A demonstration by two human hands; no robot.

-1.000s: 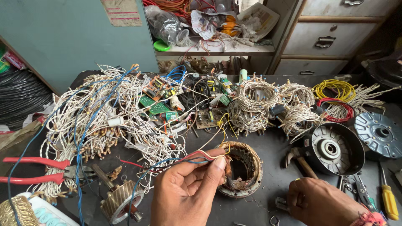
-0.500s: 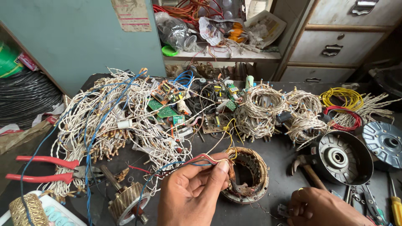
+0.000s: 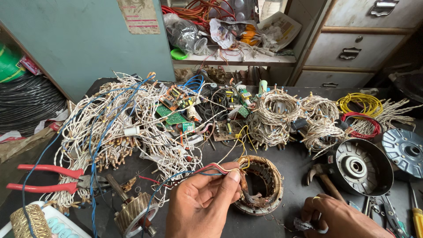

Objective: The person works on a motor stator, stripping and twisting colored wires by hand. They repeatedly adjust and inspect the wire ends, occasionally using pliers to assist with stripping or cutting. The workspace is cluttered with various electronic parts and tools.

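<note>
My left hand (image 3: 200, 205) has stayed pinched on the stator leads (image 3: 211, 169) beside the stator (image 3: 260, 185); my right hand (image 3: 337, 218) has drawn nearer, fingers closed on a small scrap (image 3: 304, 225).

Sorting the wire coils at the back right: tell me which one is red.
The red coil lies just below the yellow coil, right of the beige twisted bundles and above the black round motor housing.

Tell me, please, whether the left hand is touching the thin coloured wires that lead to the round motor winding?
Touching. The head view shows the left hand pinching the coloured wires between thumb and fingertips beside the winding.
</note>
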